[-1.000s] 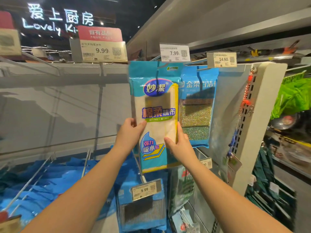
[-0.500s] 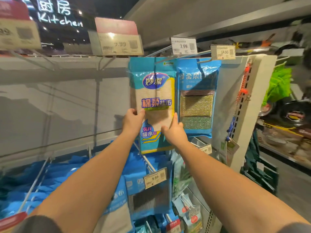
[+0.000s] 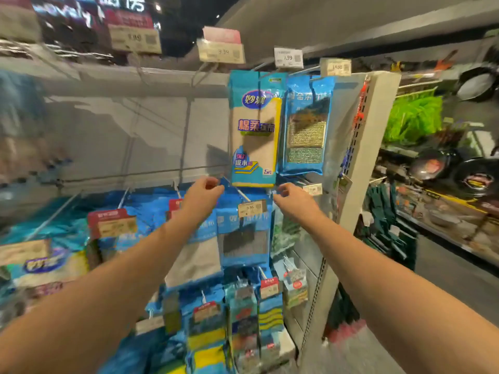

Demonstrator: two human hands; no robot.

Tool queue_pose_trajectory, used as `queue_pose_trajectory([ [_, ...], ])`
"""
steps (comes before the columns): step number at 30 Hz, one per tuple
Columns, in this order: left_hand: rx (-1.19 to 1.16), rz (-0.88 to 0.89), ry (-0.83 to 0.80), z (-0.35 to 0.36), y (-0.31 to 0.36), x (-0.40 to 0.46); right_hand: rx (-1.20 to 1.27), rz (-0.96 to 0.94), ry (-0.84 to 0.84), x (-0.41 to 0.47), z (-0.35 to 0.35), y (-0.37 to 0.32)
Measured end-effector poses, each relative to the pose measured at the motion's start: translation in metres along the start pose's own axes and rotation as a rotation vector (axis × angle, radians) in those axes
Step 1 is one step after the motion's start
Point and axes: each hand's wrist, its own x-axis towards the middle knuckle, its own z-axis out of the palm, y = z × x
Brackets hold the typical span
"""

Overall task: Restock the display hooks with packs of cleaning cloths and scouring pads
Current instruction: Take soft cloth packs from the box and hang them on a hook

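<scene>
A blue and yellow cleaning cloth pack (image 3: 253, 130) with a beige cloth showing through its front is seen hanging from the top row of hooks, and a blue scouring pad pack (image 3: 306, 125) with gold and green pads hangs just to its right, their edges overlapping. Price tags (image 3: 288, 57) are carried on the hook ends above both. To the left, bare grey back panel (image 3: 121, 130) is seen behind empty hooks; lower rows are filled with more blue packs (image 3: 243, 238). A white shelf upright (image 3: 364, 157) closes the bay on the right, and beyond it green goods (image 3: 413, 117) and dark pans (image 3: 475, 176) are shelved along an aisle. The view is blurred. The left hand (image 3: 202, 197) and the right hand (image 3: 293, 199) are held just below the cloth pack's bottom edge, one at each lower corner, apart from it, fingers loosely curled with nothing held.
</scene>
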Motion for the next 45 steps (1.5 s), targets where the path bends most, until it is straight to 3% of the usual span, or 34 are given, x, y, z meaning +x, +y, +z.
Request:
queue_pose_trajectory([
  [5,0.202,-0.036,-0.064,-0.066,-0.032,-0.169,-0.024,-0.122,-0.169,-0.140,0.035,-0.002],
  [13,0.472,-0.323,-0.076,-0.201,-0.105,-0.406,-0.047,-0.249,-0.544,-0.326,0.114,-0.055],
  [22,0.818,-0.638,-0.125,-0.382,-0.191,-0.607,-0.240,-0.550,-0.783,-0.521,0.251,-0.182],
  [29,0.873,-0.772,-0.154,-0.566,-0.247,-0.755,-0.318,-0.720,-0.974,-0.680,0.365,-0.330],
  [36,0.832,-0.929,-0.059,-0.737,-0.277,-0.844,-0.309,-0.856,-1.061,-0.793,0.444,-0.467],
  [45,0.796,-0.978,0.161,-0.910,-0.346,-0.844,-0.251,-0.972,-1.086,-0.836,0.566,-0.648],
])
